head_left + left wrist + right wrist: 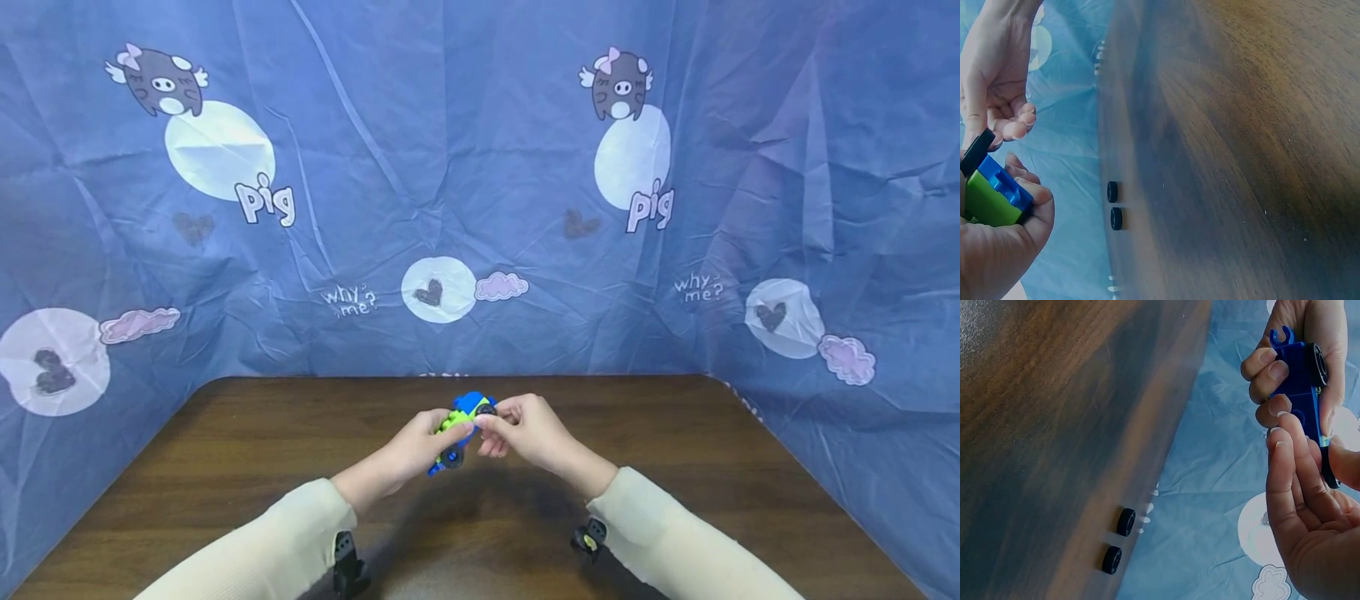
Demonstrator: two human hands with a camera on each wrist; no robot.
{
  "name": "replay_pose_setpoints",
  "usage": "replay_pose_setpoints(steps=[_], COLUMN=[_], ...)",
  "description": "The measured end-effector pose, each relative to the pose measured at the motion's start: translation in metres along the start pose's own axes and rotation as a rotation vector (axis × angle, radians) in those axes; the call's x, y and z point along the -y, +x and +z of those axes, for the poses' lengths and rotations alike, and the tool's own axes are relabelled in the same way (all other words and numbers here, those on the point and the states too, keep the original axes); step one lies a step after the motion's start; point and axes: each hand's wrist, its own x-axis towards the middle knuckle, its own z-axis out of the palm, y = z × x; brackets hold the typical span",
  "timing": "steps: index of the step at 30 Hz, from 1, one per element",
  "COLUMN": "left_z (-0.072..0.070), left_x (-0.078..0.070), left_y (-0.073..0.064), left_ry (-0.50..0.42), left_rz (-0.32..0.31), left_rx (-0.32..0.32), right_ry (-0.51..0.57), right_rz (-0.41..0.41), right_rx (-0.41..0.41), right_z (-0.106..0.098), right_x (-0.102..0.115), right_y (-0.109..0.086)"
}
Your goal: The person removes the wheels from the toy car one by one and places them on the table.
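A blue and lime-green toy car (472, 403) is held up above the table between both hands. My left hand (417, 442) grips its body, with the thumb over the green top and the fingers curled against the blue underside in the right wrist view. A black wheel (452, 457) sits at the near end, close to a blue hook (1282, 337). At the far end, my right hand (529, 431) pinches another black wheel (487, 409) against the car's side. The right hand's other fingers lie along the blue underside.
Two loose black wheels, one (1112, 192) beside the other (1116, 219), stand near the far edge of the brown wooden table (262, 483). A blue printed cloth (480, 183) hangs behind the table and at its sides.
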Motion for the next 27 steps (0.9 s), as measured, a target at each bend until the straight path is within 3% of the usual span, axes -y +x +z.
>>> replay_pose_setpoints(steps=[4,7,11,14,19,27], left_z=[-0.001,-0.001,-0.001,-0.002,-0.003,-0.005], left_x=[0.0,0.0,-0.002,-0.002,-0.001,0.002], left_y=[-0.001,-0.001,-0.002,-0.003,-0.004,-0.001], left_ry=[0.015,0.017,0.012,0.016,0.022,-0.08], left_rz=[-0.009,0.003,0.014,0.018,0.035,-0.012], left_rx=[-0.002,-0.003,-0.002,-0.003,0.006,0.026], right_ry=[-0.01,-0.019,-0.028,-0.026,-0.039,-0.114], right_rz=[-0.002,-0.009,-0.009,-0.01,-0.012,-0.032], right_rx=[0.001,-0.004,-0.01,-0.013,-0.026,-0.042], right_z=[0.001,0.0,0.001,0.003,0.005,0.005], right_x=[0.002,0.018,0.022,0.007,0.004,0.003], right_y=[0.0,-0.006,-0.007,-0.002,-0.002,0.002])
